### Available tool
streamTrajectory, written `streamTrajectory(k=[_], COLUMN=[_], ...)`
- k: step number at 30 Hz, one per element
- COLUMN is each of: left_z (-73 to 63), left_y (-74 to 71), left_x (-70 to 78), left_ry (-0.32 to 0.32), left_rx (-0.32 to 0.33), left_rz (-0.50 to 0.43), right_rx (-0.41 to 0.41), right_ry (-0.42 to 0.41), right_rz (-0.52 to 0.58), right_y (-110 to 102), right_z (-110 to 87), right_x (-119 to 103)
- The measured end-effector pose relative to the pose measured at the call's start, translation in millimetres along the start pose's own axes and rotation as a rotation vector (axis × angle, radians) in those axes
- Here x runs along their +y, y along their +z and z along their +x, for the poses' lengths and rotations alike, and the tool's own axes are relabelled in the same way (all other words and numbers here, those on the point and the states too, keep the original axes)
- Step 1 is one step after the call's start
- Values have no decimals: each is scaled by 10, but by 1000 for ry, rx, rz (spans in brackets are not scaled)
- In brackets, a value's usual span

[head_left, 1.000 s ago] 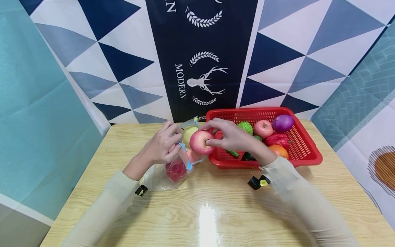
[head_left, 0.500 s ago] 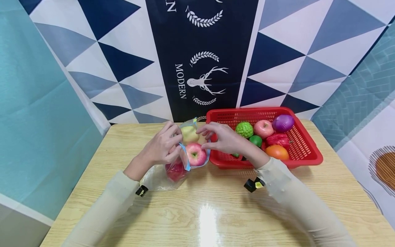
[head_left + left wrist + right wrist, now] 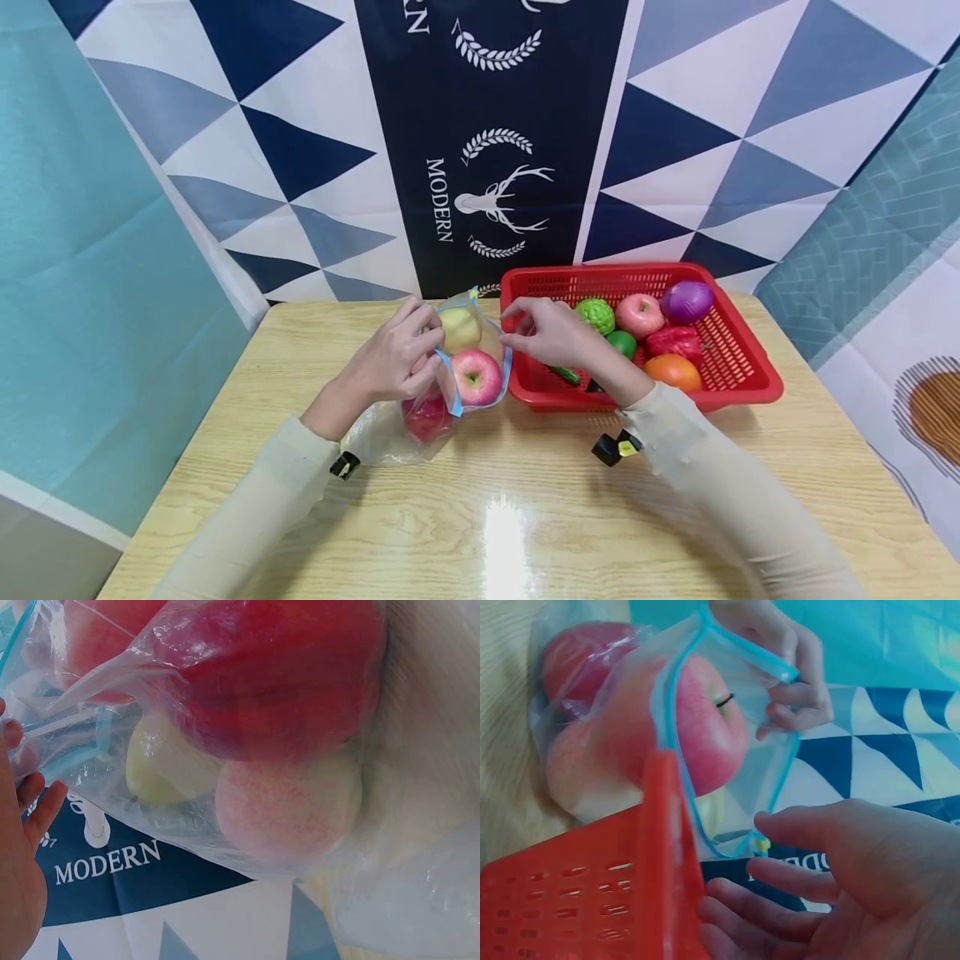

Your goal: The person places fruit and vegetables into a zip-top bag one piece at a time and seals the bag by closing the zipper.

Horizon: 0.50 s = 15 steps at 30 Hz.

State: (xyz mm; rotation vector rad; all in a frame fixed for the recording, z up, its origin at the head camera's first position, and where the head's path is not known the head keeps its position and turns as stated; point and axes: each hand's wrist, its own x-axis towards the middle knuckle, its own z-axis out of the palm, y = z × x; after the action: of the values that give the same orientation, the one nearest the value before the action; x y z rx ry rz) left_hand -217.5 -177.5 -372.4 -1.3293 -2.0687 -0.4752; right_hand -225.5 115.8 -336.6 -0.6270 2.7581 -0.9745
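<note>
A clear zip bag (image 3: 384,433) with a blue-edged mouth lies on the table, its mouth held apart. My left hand (image 3: 401,350) pinches the left side of its rim. At the mouth sits a pink-red apple (image 3: 476,377), stem up, with a yellow-green pear-like fruit (image 3: 459,328) behind it. Deeper in the bag are a dark red fruit or pepper (image 3: 277,675) and a peach (image 3: 289,802), pressed against the film. My right hand (image 3: 547,333) is just right of the bag's mouth, over the basket's left rim, with loosely bent fingers (image 3: 769,907) and nothing in them.
A red plastic basket (image 3: 750,392) stands at the right, close beside the bag. It holds a green custard apple (image 3: 596,316), a pink apple (image 3: 640,314), a purple vegetable (image 3: 687,302), a red pepper (image 3: 675,343) and an orange (image 3: 672,372). A patterned cloth (image 3: 480,100) hangs behind.
My right hand has let go of the apple, which now sits inside the bag's mouth, and has drawn slightly to the right. My left hand keeps its hold on the bag's rim.
</note>
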Motion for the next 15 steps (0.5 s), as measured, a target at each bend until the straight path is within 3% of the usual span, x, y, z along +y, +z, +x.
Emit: streamTrajectory(k=[7,15], left_z=[7,1], left_y=[5,0], left_x=[5,8], left_ry=[6,-8], left_rx=[-2,-12], left_rz=[-6,-8], right_rx=[14,-70], right_ry=[57,78], right_rz=[-73,-85], right_y=[96,147], right_z=[6,26], right_x=[-2,14])
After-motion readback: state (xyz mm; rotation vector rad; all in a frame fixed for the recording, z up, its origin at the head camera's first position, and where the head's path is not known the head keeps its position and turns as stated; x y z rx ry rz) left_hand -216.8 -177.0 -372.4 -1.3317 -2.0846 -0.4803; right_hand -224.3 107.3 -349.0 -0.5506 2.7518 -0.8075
